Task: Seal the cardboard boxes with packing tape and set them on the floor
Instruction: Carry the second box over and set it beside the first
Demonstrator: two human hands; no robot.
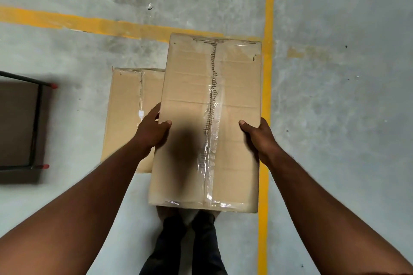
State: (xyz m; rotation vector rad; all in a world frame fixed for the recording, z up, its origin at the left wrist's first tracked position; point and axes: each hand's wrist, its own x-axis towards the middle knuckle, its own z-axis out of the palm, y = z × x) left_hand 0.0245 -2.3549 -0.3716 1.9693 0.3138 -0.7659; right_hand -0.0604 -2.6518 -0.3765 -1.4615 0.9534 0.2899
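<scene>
I hold a long cardboard box [190,96] above the floor, its centre seam covered by clear packing tape. My left hand [153,130] grips its left edge, thumb on top and fingers down the side. My right hand [257,136] grips the right edge the same way. A second taped cardboard box [127,107] lies flat on the concrete floor just left of and below the held one, partly hidden by it and by my left arm.
Yellow painted lines [267,87] run across the grey floor behind the boxes and down the right side. A table corner with a dark metal frame [35,123] and red-tipped feet sits at the left. My legs and shoes [187,236] stand under the held box.
</scene>
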